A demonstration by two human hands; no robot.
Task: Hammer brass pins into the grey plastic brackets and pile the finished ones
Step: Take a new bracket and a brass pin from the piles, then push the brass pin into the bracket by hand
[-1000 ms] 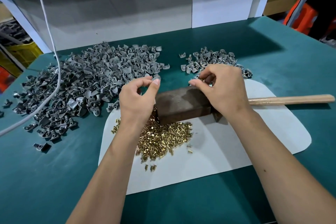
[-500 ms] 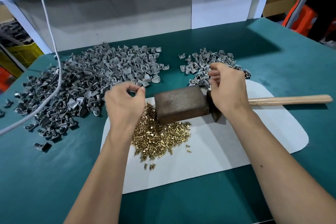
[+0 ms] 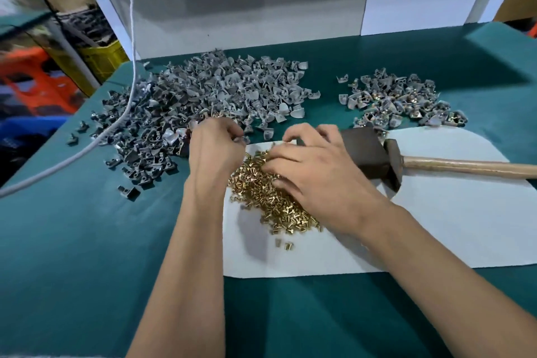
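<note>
A big heap of grey plastic brackets [image 3: 203, 96] covers the left of the green table. A smaller pile of brackets with brass pins in them [image 3: 401, 102] lies at the back right. Loose brass pins [image 3: 273, 200] are heaped on a white sheet [image 3: 436, 235]. My left hand [image 3: 216, 148] is at the near edge of the big heap, fingertips pinched on a grey bracket. My right hand [image 3: 316, 171] rests on top of the brass pins, fingers curled among them; whether it holds one is hidden. A dark metal block [image 3: 363, 151] and a wooden-handled hammer [image 3: 465, 167] lie just right of it.
A white cord [image 3: 128, 102] hangs from above and trails across the left bracket heap to the table's left edge. A grey back panel [image 3: 247, 14] closes the far side. Yellow and orange crates [image 3: 96, 58] stand beyond the left edge.
My left hand moved left to the big heap and pinched a bracket. My right hand left the finished pile and came down left onto the brass pins. The view shifted right.
</note>
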